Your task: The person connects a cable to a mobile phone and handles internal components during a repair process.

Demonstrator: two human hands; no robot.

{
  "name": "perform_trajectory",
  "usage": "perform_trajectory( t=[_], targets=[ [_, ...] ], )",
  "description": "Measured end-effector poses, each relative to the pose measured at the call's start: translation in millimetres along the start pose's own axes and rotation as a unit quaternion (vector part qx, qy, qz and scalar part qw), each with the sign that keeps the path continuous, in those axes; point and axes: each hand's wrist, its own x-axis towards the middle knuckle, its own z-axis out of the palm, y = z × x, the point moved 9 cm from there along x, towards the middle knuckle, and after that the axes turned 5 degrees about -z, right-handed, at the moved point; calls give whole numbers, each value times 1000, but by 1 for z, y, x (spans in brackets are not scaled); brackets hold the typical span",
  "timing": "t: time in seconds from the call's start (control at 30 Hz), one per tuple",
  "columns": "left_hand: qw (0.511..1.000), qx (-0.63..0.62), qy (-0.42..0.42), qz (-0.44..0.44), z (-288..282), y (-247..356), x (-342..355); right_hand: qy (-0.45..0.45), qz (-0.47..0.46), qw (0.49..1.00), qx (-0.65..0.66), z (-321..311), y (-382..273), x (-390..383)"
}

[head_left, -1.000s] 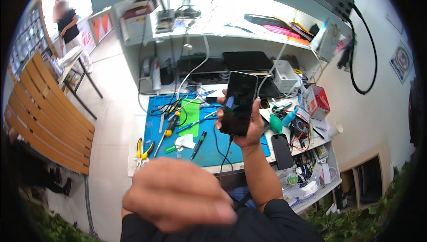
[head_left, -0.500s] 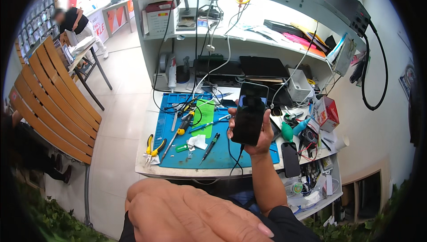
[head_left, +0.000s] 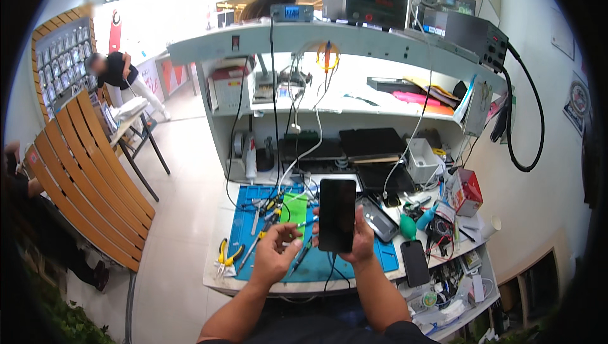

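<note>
A black smartphone (head_left: 337, 215) stands tilted up in my right hand (head_left: 361, 237), its dark screen toward me and my fingers wrapped round its edges. To its left, my left hand (head_left: 278, 252) hovers above the blue mat (head_left: 244, 224) with fingers loosely bent and apart, and I see nothing gripped in it. Just beyond its fingertips lies a blue pen-like tool (head_left: 308, 222) on the mat. A green card (head_left: 294, 208) lies behind that tool. Yellow-handled pliers (head_left: 229, 254) rest at the mat's left edge, beside a yellow-and-black screwdriver (head_left: 253, 249).
Right of the phone lie a grey phone-shaped tray (head_left: 378, 218), a green blower bulb (head_left: 407, 225) and another dark phone (head_left: 415, 263). Cables (head_left: 272, 110) hang from the shelf above the mat. A slatted wooden bench (head_left: 88, 179) and a person (head_left: 120, 72) are off to the left.
My left hand has moved from close in front of the camera to over the mat beside the phone. My view has tilted up. The right hand keeps its hold on the phone.
</note>
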Motion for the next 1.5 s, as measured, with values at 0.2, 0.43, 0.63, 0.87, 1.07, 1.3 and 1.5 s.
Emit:
perform_trajectory(
  t=[0.2, 0.43, 0.63, 0.87, 1.07, 1.3, 1.5],
  targets=[
    [994, -64, -61, -69, 26, -21, -4, 6, -1, 1000, -16, -7, 3, -6],
    [990, -82, -81, -86, 37, -27, 5, 19, -10, 998, -63, -3, -3, -9],
    [979, -107, -91, -145, 34, -32, 4, 15, -19, 1000, -9, -3, -4, -6],
    [982, -96, -66, -147, 37, -35, -3, 111, -4, 991, -69, -4, -1, -11],
    [985, -101, -39, -134, 30, -33, 4, 143, 6, 951, -275, -30, -14, -13],
    [992, -13, -47, -114, 14, -15, 26, 101, 55, 954, -276, -19, -9, -13],
    [990, -71, -33, -115, 4, -12, 27, 114, 68, 935, -327, 0, -14, -14]
  ],
)
